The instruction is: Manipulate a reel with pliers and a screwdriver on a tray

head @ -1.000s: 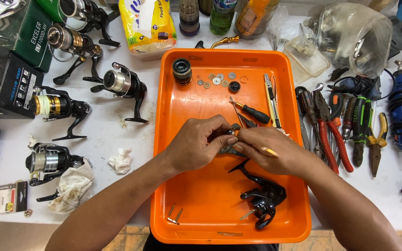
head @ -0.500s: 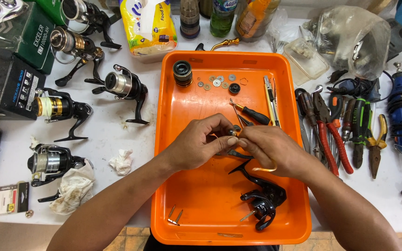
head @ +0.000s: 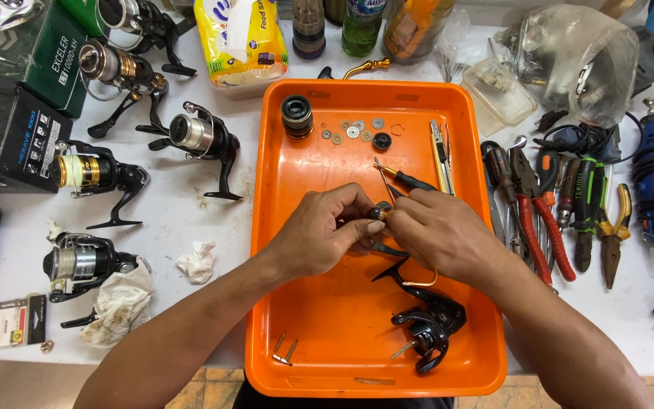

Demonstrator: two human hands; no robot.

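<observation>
Pinching a small round reel part (head: pixel 378 211) between both hands' fingers, left hand (head: pixel 319 231) and right hand (head: pixel 444 235), over the orange tray (head: pixel 327 333); looks mid-teardown, next move needs a steady twist.

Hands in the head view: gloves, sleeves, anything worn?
Both bare. The left hand and right hand have no gloves, and both forearms are uncovered right to the bottom frame edge, so no sleeves show. No watch, wristband or ring is visible. Fingernails are short and plain.
</observation>
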